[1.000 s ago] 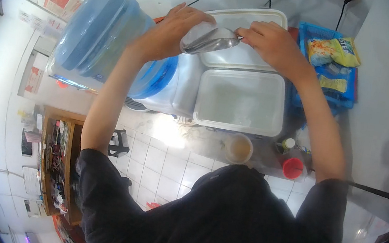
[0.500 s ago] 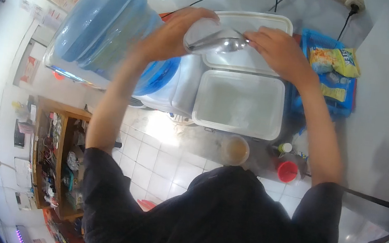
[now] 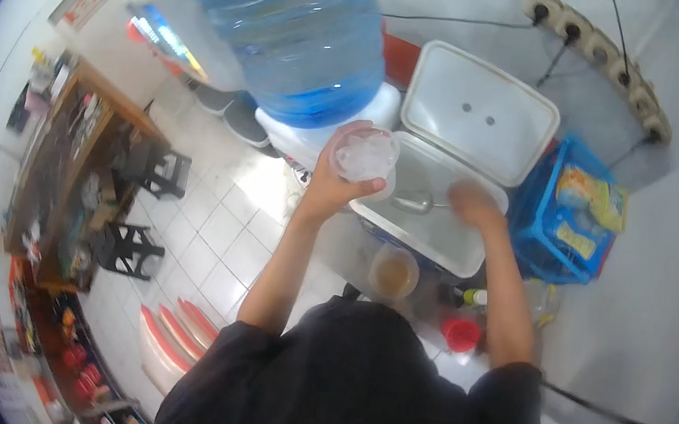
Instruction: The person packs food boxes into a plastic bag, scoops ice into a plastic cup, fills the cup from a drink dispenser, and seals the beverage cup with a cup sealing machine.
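Observation:
My left hand [image 3: 335,181] is wrapped round a clear plastic cup [image 3: 388,175] that holds chunks of ice [image 3: 367,154]. In my right hand [image 3: 476,205], smeared by motion, is the handle of a metal ice scoop [image 3: 414,202]. The scoop's bowl is inside the open white ice box [image 3: 425,242], below its rim. Behind that box its white lid [image 3: 480,85] stands tipped back. A cup of brown drink [image 3: 393,273] is on the counter near my body.
A water dispenser with a large blue bottle [image 3: 306,45] stands left of the box. On the right is a blue basket [image 3: 537,225] with yellow packets [image 3: 606,204]. A red container [image 3: 461,333] and a small bottle [image 3: 474,297] are at the near right. A power strip [image 3: 601,51] hangs on the wall.
The scoop has come down from the cup's mouth into the box with my right hand. My left hand has lowered the cup toward me. The view has turned.

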The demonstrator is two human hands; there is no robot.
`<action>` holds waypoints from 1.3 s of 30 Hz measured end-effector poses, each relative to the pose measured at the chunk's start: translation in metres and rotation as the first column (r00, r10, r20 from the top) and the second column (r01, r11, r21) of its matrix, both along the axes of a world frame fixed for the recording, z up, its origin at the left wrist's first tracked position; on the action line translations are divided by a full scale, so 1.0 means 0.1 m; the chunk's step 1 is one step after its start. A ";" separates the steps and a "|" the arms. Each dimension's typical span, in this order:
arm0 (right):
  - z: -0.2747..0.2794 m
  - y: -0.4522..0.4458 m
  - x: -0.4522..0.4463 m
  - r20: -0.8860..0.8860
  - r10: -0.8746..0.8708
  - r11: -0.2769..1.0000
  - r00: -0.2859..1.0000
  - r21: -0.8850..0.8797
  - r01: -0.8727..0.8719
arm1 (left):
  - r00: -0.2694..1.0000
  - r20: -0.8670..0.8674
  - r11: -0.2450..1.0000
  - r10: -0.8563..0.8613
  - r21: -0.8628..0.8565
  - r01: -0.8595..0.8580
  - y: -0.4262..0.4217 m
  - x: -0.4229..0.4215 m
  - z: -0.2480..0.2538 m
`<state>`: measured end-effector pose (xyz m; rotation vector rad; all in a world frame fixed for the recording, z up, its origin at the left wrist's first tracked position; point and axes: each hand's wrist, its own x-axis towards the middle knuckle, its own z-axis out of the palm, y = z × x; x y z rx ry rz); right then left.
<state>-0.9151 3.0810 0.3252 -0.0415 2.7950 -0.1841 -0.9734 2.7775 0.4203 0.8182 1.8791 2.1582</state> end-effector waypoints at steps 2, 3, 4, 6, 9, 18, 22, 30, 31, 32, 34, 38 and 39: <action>0.27 0.28 -0.32 -0.565 -0.106 0.992 0.819 -0.118 0.047 | 0.999 0.001 0.997 0.048 0.054 -0.048 -0.15 0.10 0.08; 0.47 0.45 -0.51 -0.751 -0.122 0.992 0.649 -0.122 0.045 | 0.998 0.002 0.994 0.055 0.091 -0.055 -0.22 0.16 0.12; 0.93 0.53 -0.65 -0.761 -0.239 0.971 0.603 -0.203 0.128 | 0.995 0.006 0.990 0.100 0.102 -0.100 -0.30 0.21 0.15; 1.14 1.06 -1.04 -0.888 -0.043 0.987 0.458 0.033 0.157 | 0.994 0.021 0.988 0.107 0.112 -0.108 -0.48 0.31 0.22; 1.15 1.13 -1.14 -0.792 -0.097 0.950 0.603 0.107 0.293 | 0.964 -0.022 0.964 0.266 -0.004 -0.266 -0.80 0.59 0.39; 1.07 -0.68 0.83 -0.829 -0.172 0.972 0.532 -0.056 0.228 | 0.867 0.080 0.867 0.492 -0.141 -0.479 -2.25 0.92 -0.17; 0.55 -1.18 1.16 -0.744 -0.288 0.949 0.603 -0.136 0.285 | 0.864 0.196 0.880 0.465 0.012 -0.476 -2.90 0.70 -0.41; 1.14 -4.15 0.16 -0.451 -0.275 0.731 0.849 -0.672 -0.120 | 0.930 0.014 0.930 0.368 0.005 -0.368 -4.11 -0.21 -0.14; 1.08 -4.57 -0.07 -0.481 -0.100 0.685 0.871 -0.668 -0.290 | 0.928 0.002 0.928 0.373 0.015 -0.373 -4.23 -0.29 -0.11; 1.09 -5.04 -0.25 -0.442 -0.084 0.607 0.893 -0.734 -0.306 | 0.933 0.025 0.933 0.360 0.002 -0.360 -4.32 -0.31 -0.06; 1.02 -5.78 -0.57 -0.408 -0.058 0.516 0.911 -0.793 -0.323 | 0.943 -0.022 0.942 0.332 -0.039 -0.332 -4.58 -0.38 -0.07; 0.51 -6.58 -1.21 -0.254 -0.097 0.118 0.962 -0.963 -0.243 | 0.952 -0.127 0.946 0.279 -0.133 -0.295 -5.14 -0.53 -0.35; 0.41 -6.69 -1.38 -0.232 -0.090 0.152 0.969 -0.964 -0.217 | 0.942 -0.199 0.920 0.270 -0.236 -0.313 -5.28 -0.59 -0.39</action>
